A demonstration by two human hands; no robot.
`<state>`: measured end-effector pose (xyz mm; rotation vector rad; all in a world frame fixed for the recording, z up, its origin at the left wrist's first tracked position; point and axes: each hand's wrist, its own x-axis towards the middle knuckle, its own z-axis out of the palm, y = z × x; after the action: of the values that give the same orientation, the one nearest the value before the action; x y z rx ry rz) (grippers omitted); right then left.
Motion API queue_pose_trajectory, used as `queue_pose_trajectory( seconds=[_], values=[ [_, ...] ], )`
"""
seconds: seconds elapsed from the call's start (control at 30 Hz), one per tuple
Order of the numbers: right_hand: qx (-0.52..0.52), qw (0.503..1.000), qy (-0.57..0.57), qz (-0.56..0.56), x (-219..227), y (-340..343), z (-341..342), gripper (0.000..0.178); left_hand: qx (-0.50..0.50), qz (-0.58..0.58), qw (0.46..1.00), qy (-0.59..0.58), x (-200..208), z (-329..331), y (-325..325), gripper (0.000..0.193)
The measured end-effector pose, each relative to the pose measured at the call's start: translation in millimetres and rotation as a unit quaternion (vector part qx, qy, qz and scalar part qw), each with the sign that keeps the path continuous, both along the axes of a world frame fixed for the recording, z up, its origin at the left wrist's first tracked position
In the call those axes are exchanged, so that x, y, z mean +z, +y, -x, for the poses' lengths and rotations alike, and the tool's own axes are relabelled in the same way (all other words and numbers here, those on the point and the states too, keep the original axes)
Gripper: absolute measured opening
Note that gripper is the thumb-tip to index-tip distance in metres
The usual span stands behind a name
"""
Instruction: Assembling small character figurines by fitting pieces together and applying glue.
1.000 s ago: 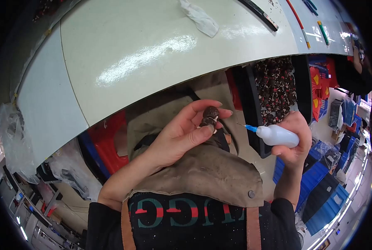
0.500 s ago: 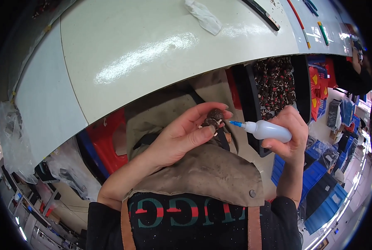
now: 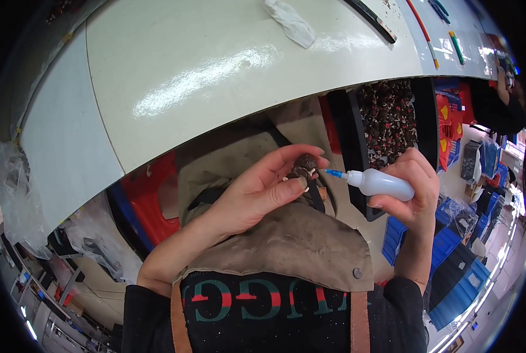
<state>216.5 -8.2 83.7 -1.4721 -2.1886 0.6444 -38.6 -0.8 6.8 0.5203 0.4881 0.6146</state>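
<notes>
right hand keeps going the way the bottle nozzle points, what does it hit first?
The right hand aims the white squeeze bottle leftward; its blue nozzle would first meet the small dark brown piece pinched in the left hand. The gap looks slight, though depth is unclear.

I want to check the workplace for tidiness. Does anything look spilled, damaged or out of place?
Nothing stands out. The left hand holds a small dark piece, the right hand aims a white squeeze bottle at it, and no spill shows.
</notes>
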Motion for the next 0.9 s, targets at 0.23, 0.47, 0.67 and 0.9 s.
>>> queue_pose_trajectory(
  seconds=[0.23, 0.47, 0.67, 0.9],
  values=[
    [0.006, 0.999, -0.036, -0.023, 9, 2, 4, 0.047, -0.006, -0.004, 1.0, 0.004, -1, 0, -1, 0.06],
    [0.022, 0.997, -0.063, -0.031, 11, 5, 4, 0.047, -0.012, 0.003, 1.0, 0.0, -6, 0, -1, 0.061],
    [0.016, 0.998, -0.045, -0.03, 10, 4, 3, 0.047, -0.016, 0.0, 1.0, 0.008, -1, 1, 0, 0.061],
    [-0.01, 1.0, 0.008, -0.012, 1, -2, 1, 0.046, 0.001, 0.009, 1.0, 0.007, 0, 2, -1, 0.063]
  ],
)
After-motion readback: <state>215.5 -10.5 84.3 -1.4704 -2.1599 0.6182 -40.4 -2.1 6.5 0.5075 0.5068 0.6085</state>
